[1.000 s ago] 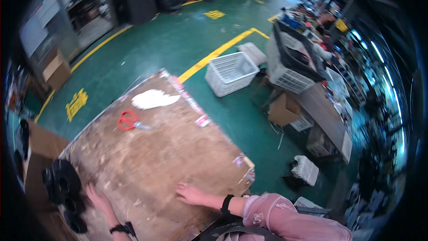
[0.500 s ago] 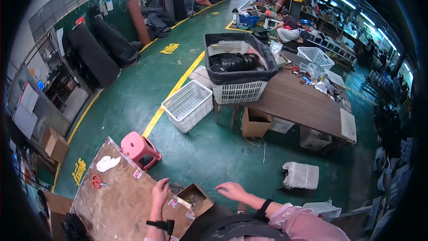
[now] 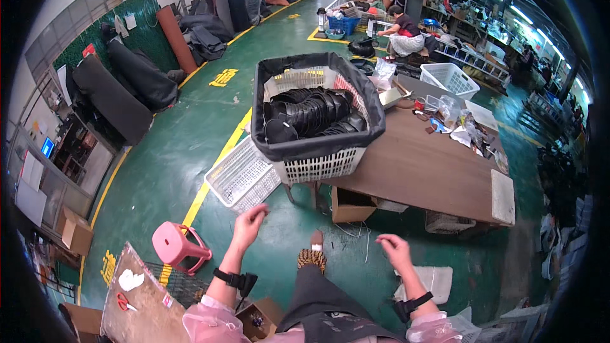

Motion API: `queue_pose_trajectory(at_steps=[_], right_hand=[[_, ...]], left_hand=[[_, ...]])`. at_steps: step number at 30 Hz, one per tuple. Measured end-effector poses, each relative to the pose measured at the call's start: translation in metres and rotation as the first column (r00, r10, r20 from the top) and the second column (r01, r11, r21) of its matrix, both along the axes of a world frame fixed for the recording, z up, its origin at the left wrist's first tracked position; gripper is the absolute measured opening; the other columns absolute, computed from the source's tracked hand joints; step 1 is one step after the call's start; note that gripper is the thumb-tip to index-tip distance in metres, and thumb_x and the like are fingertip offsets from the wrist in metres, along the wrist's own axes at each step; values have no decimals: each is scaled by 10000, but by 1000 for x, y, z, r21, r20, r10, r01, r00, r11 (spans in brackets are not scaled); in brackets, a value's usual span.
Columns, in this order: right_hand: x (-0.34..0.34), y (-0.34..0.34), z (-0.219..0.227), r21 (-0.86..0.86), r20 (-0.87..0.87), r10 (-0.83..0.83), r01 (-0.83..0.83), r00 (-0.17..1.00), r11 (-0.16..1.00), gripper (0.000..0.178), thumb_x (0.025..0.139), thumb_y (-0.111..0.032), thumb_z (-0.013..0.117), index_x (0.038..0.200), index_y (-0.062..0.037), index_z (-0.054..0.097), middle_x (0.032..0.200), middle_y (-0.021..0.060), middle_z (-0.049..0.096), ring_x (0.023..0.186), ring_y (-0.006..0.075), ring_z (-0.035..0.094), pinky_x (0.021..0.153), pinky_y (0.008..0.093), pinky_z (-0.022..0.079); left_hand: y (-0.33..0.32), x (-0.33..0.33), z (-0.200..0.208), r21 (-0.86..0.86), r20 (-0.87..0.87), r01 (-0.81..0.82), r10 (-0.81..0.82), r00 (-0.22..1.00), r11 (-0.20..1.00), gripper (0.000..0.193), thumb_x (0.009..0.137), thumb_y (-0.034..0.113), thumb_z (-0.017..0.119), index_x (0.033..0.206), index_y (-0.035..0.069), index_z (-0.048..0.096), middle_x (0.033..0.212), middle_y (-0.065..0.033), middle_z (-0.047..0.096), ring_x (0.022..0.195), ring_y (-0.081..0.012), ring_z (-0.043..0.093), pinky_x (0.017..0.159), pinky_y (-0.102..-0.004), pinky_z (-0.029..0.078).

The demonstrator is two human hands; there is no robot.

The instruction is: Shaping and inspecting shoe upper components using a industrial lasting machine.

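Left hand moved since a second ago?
Yes: relative to the wooden tabletop, the left hand has gone rightward, from over its surface to beyond its right edge, now just below the empty white crate in view.

Left grip [image 3: 251, 220], right grip [image 3: 396, 251] well apart

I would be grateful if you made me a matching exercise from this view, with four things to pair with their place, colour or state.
Things:
1. Scissors
2. Stool
3. Black pieces
4. Left hand

Descriptions:
A. Heaped inside the white slatted basket with a dark liner
B. Empty, with a black strap at the wrist
C. Lying on the worn tabletop, near a crumpled white item
D. Pink, standing on the green floor

Right pairs: 1-C, 2-D, 3-A, 4-B
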State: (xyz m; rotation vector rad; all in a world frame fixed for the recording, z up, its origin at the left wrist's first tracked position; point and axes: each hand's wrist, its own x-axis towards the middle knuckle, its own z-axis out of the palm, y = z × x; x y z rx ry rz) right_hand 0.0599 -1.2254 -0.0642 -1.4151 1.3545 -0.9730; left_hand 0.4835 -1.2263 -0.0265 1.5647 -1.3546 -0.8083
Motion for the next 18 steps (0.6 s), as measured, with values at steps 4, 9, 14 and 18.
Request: queue_pose_trajectory(at_steps=[4, 9, 14, 18], right_hand=[[2, -151, 24, -87, 57, -123, 127, 991, 988, 171, 885, -70, 533, 997, 0, 641, 919, 68, 665, 869, 130, 608, 806, 261, 467], [44, -343, 48, -24, 97, -143, 146, 985, 989, 209, 911, -91, 528, 1083, 4, 598, 967, 81, 659, 884, 135, 605, 818, 257, 460], [80, -477, 15, 200, 52, -55, 44, 997, 979, 384, 869, -103, 591, 1226, 13, 505, 1207, 123, 563, 1128, 179, 525, 958, 286, 399], [113, -531, -18, 476, -111, -71, 115, 991, 872, 783, 807, -279, 656, 1417, -26, 235, 1450, 184, 277, 1342, 249, 280, 1075, 332, 253]], left_hand=[[-170, 20, 1, -79, -169, -15, 1, 986, 997, 276, 904, 51, 503, 1171, -7, 544, 960, -68, 647, 896, -124, 601, 803, -246, 473], [-363, 37, -26, 102, -409, -93, 127, 903, 990, 352, 902, 67, 506, 1248, 7, 482, 975, -68, 642, 853, -122, 603, 733, -247, 477], [-464, 56, -141, 423, -229, -304, 425, 876, 854, 439, 802, 90, 568, 1227, 5, 506, 941, -83, 647, 828, -169, 595, 717, -281, 463], [-441, 52, -219, 758, -141, -285, 574, 807, 587, 509, 730, 166, 616, 1183, -47, 525, 1067, -158, 633, 1027, -289, 585, 894, -365, 434]])
